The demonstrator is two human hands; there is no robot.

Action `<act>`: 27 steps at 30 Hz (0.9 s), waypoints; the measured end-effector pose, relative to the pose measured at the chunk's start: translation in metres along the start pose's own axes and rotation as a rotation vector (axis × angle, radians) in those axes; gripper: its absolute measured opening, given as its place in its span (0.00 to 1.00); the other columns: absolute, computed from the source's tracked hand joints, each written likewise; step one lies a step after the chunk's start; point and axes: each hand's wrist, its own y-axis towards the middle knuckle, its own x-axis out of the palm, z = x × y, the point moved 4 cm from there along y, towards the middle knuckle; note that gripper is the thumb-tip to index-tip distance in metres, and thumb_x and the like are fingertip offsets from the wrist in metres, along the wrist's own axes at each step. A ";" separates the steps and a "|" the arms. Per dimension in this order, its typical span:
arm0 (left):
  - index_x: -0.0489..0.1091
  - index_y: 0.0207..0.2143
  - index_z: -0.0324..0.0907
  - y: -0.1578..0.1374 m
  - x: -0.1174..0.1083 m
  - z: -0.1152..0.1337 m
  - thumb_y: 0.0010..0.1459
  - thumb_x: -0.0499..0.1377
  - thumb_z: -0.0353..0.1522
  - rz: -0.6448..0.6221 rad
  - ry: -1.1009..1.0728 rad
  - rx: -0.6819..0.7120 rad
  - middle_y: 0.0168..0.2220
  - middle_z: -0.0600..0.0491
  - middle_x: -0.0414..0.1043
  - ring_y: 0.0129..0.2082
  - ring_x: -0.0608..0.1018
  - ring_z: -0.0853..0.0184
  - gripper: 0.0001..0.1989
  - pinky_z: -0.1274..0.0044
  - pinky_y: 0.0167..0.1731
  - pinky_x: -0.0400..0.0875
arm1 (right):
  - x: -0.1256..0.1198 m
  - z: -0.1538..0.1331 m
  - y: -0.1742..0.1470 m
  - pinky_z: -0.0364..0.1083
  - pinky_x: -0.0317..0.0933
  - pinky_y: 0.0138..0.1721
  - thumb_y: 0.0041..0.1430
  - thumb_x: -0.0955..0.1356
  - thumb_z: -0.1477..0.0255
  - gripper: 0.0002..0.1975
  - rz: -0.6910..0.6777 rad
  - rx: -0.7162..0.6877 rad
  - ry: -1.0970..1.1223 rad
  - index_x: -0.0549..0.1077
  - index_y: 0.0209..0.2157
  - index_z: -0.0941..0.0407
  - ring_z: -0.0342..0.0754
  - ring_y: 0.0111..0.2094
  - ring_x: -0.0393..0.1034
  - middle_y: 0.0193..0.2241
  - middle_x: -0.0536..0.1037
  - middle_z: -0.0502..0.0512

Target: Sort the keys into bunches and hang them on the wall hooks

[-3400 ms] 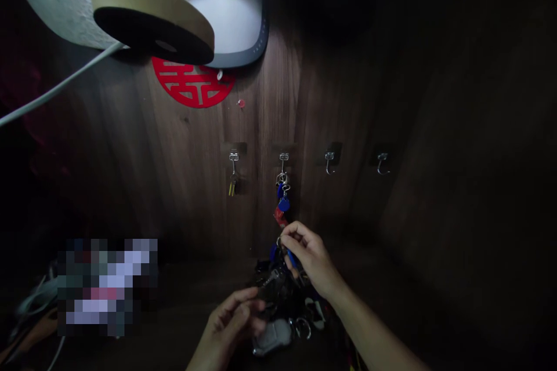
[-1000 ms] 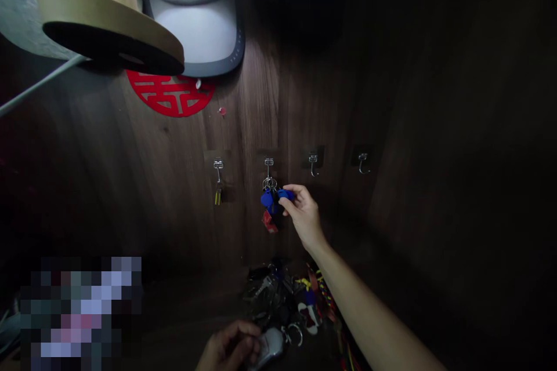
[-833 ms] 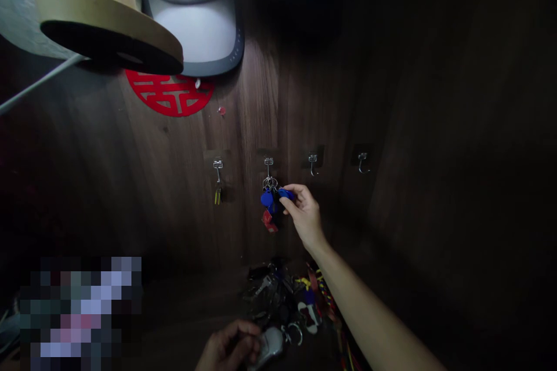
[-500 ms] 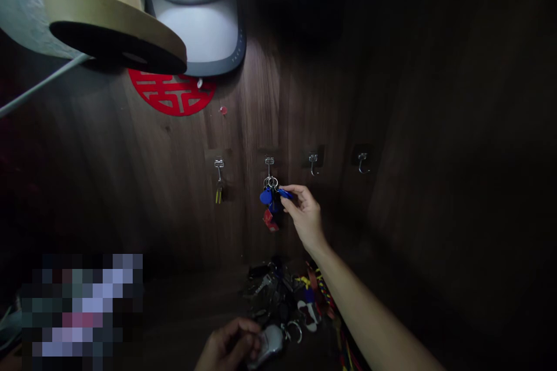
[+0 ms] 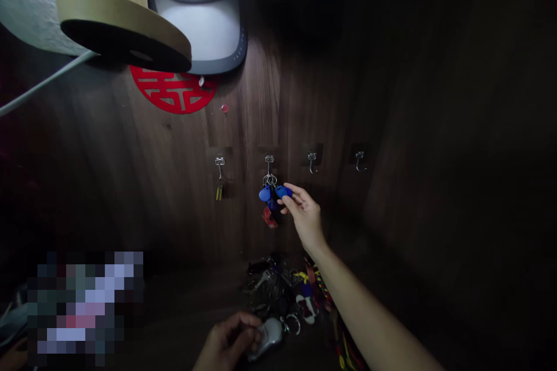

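Note:
My right hand (image 5: 307, 214) pinches a blue key fob (image 5: 281, 192) between thumb and fingers. That fob belongs to a bunch on metal rings hanging from the second wall hook (image 5: 269, 160). Beside it in the bunch are another blue fob (image 5: 264, 193) and a red tag (image 5: 269, 218). Low in the view, my left hand (image 5: 230, 339) is closed with its fingertips on a silver-grey fob-like piece (image 5: 270, 333), which has a metal ring (image 5: 293, 324) attached. Just beyond it lies a dark heap of keys (image 5: 265, 284).
A small key with yellow (image 5: 220, 190) hangs on the leftmost hook. Two bare hooks (image 5: 312, 162) are to the right. Colourful cords (image 5: 343, 348) lie under my right forearm. Above are a grey cap (image 5: 200, 29), a round lamp-like disc (image 5: 124, 26) and a red paper-cut ornament (image 5: 174, 93).
My right hand has turned the blue fob so its flat face shows more. My left hand stays on the grey piece. The view has shifted slightly.

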 end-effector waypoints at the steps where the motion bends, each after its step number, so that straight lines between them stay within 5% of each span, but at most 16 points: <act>1: 0.71 0.34 0.42 0.000 0.000 0.000 0.51 0.56 0.51 -0.005 0.007 0.007 0.26 0.55 0.71 0.28 0.70 0.69 0.22 0.79 0.33 0.64 | 0.000 0.000 -0.001 0.42 0.65 0.24 0.49 0.70 0.65 0.18 -0.001 0.006 0.006 0.72 0.42 0.55 0.47 0.31 0.73 0.31 0.77 0.53; 15: 0.73 0.33 0.40 -0.003 0.001 0.005 0.49 0.57 0.52 0.001 0.039 0.007 0.27 0.55 0.71 0.30 0.70 0.68 0.24 0.79 0.33 0.63 | 0.003 -0.002 -0.016 0.40 0.64 0.22 0.49 0.70 0.66 0.19 0.026 0.095 0.103 0.71 0.43 0.57 0.43 0.25 0.71 0.23 0.75 0.48; 27: 0.73 0.32 0.40 -0.007 0.002 0.010 0.51 0.57 0.50 0.015 0.008 0.056 0.25 0.55 0.71 0.28 0.70 0.68 0.22 0.79 0.33 0.63 | 0.009 -0.011 -0.022 0.41 0.65 0.24 0.48 0.69 0.68 0.12 0.118 -0.040 -0.041 0.74 0.36 0.55 0.46 0.30 0.73 0.29 0.76 0.51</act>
